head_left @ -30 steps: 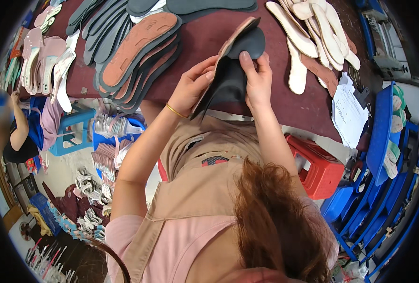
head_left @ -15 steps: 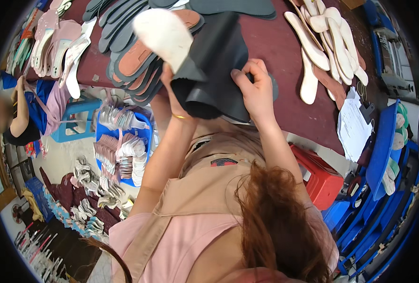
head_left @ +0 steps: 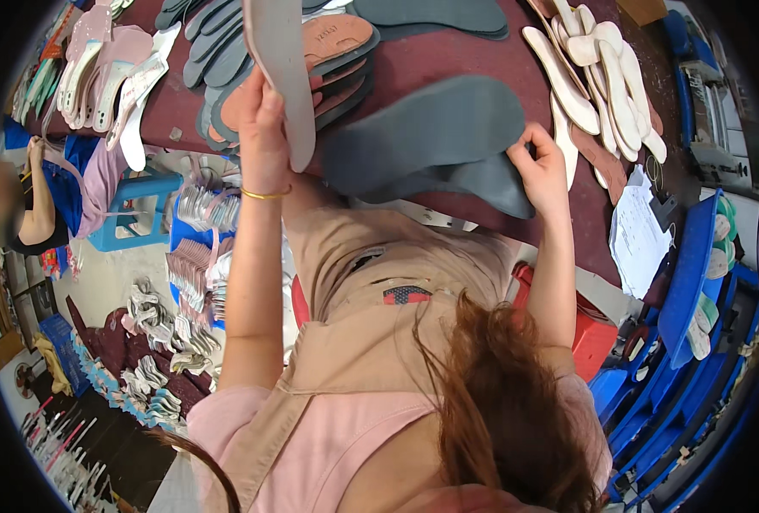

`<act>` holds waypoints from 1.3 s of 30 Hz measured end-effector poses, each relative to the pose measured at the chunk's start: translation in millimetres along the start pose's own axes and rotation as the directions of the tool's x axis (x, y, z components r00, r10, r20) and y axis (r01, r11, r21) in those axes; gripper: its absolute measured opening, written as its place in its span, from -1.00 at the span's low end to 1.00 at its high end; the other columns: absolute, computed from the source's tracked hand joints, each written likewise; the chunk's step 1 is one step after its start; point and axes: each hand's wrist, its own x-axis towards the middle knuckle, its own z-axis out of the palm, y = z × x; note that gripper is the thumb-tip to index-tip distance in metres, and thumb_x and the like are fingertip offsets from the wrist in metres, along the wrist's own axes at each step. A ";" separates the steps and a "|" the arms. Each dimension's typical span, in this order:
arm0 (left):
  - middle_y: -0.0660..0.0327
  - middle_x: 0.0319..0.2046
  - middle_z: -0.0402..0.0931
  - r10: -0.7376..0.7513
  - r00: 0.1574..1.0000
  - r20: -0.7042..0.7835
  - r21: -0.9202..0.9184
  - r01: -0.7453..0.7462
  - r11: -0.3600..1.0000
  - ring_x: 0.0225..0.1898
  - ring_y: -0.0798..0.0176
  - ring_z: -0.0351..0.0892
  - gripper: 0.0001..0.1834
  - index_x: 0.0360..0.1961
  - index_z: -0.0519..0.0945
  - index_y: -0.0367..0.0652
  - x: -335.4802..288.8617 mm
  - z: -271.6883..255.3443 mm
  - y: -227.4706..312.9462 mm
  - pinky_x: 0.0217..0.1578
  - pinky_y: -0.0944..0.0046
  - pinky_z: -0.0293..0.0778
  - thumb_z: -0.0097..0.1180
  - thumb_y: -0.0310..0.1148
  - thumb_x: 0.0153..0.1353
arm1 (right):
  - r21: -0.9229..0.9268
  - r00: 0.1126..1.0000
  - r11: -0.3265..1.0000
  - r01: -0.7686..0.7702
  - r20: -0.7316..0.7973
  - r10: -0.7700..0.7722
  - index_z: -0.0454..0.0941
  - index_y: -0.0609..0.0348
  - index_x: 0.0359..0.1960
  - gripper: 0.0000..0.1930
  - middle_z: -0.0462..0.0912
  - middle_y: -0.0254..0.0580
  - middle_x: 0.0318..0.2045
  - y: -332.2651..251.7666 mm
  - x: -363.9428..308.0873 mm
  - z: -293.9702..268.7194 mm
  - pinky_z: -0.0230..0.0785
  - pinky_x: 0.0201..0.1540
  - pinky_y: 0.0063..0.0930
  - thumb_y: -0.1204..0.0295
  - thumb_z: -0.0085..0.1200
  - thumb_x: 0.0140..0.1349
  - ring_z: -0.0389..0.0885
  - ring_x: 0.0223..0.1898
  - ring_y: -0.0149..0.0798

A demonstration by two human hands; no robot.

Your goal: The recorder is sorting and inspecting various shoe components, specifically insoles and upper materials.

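Hands farther apart. Left hand (head_left: 264, 128) shifted left and up, pale insole (head_left: 283, 73) now upright, no longer overlapping dark grey insoles (head_left: 431, 124). Right hand (head_left: 543, 167) moved right; dark insoles, earlier curled, now flatter.

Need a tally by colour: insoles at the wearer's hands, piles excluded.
Pale insole, in the left hand: 1
Dark grey insoles, at the right hand, lower one partly hidden: 2
Total visible: 3
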 end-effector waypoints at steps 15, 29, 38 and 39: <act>0.19 0.11 0.42 -0.409 0.848 0.337 -0.447 0.526 0.723 0.05 0.34 0.47 -0.45 0.29 0.22 -0.17 -51.4 59.5 -18.5 0.00 0.32 0.48 -0.19 -0.10 0.39 | -0.565 0.751 0.626 0.537 -0.019 -0.660 0.60 -0.01 -0.04 -0.65 0.52 -0.30 -0.07 -74.0 -14.3 93.8 0.16 0.03 -0.23 0.31 0.22 0.09 0.43 -0.08 -0.19; 0.27 -0.22 0.54 0.022 0.931 0.364 0.415 -0.183 0.891 -0.22 0.46 0.48 -0.50 0.21 0.37 -0.18 16.1 71.0 -23.3 -0.22 0.49 0.41 0.13 -0.33 0.26 | -0.333 0.934 0.942 0.045 -0.320 -0.158 0.55 0.24 -0.30 -0.84 0.53 -0.11 -0.35 9.8 -23.3 32.2 0.42 -0.33 -0.37 0.51 0.22 0.08 0.56 -0.39 -0.20; 0.21 -0.21 0.53 -0.227 0.913 0.339 0.250 0.145 0.957 -0.25 0.45 0.50 -0.56 0.11 0.46 -0.17 -12.4 72.6 -74.8 -0.24 0.44 0.45 0.18 -0.30 0.22 | -0.438 0.954 0.888 0.137 -0.182 -0.237 0.56 0.24 -0.21 -0.76 0.50 -0.09 -0.20 32.7 -46.5 62.9 0.37 -0.12 -0.23 0.41 0.24 0.11 0.49 -0.19 -0.06; 0.19 -0.20 0.53 -0.216 0.919 0.329 0.263 0.131 0.956 -0.22 0.36 0.52 -0.55 0.10 0.47 -0.15 -9.9 68.8 -68.6 -0.21 0.38 0.47 0.21 -0.31 0.18 | -0.434 0.955 0.890 0.140 -0.177 -0.237 0.56 0.24 -0.21 -0.76 0.50 -0.09 -0.20 34.7 -43.8 60.1 0.37 -0.12 -0.23 0.41 0.24 0.11 0.49 -0.19 -0.06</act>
